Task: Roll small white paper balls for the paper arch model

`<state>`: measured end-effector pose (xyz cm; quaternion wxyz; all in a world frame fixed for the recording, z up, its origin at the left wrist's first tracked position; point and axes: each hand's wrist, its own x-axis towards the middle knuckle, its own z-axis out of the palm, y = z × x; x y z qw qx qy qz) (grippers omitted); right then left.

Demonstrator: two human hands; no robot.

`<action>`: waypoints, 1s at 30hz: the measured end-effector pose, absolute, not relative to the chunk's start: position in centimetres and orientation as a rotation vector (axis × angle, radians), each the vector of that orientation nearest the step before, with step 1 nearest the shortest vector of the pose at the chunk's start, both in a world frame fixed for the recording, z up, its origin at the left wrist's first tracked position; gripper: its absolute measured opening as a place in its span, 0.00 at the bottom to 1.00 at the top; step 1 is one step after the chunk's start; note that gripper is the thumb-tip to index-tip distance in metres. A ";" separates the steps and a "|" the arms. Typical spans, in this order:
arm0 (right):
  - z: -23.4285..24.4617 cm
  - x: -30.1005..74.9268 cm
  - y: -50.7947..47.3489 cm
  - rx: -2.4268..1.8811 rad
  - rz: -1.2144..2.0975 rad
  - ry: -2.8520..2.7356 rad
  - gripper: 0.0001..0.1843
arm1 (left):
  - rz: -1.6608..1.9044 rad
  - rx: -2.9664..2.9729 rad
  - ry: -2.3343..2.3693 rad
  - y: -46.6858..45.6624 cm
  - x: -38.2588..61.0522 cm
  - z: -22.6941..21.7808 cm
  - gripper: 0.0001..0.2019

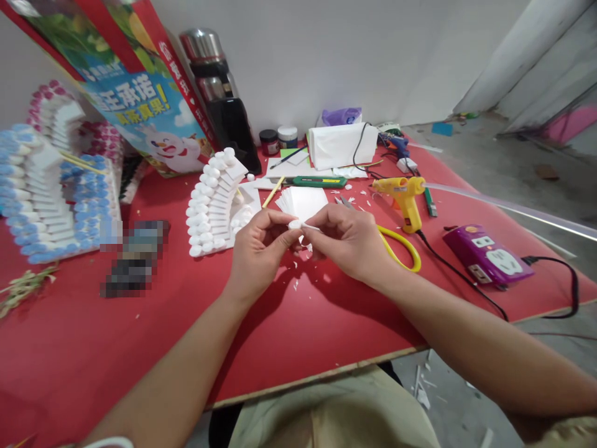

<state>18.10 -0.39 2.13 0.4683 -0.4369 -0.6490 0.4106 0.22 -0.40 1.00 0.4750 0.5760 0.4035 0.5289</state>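
Over the middle of the red table (pixel 298 336), my two hands meet at the fingertips. My left hand (pixel 259 255) pinches a small rounded white piece (pixel 295 224) between thumb and forefinger. In the thumb and forefinger of my right hand (pixel 352 239) is a thin white strip (pixel 311 228), its near end close to the rounded piece; whether they are joined I cannot tell. Just behind lies a stack of white cards (pixel 308 199). Left of my hands stands a curved white model (pixel 209 208) edged with rounded white pieces. Scissors with yellow handles (pixel 410 252) lie beside my right hand.
A yellow glue gun (pixel 405 199) and a purple power socket (pixel 487 256) with black cords occupy the right. Behind are a green cutter (pixel 319 182), jars (pixel 288 137) and a flask (pixel 209 68). Blue-and-white models (pixel 41 193) and a printed box (pixel 144 93) stand left.
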 end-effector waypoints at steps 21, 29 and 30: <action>1.8 19.0 0.0 -1.001 0.877 -1.820 0.10 | 1.246 1.551 0.936 0.3 -0.6 1.2 0.10; 2.1 19.0 -0.3 -0.961 0.763 -1.948 0.07 | 1.269 1.544 0.991 0.3 -0.6 1.2 0.11; 2.1 19.0 -0.3 -0.953 0.749 -1.962 0.07 | 1.286 1.530 0.994 0.2 -0.5 1.1 0.12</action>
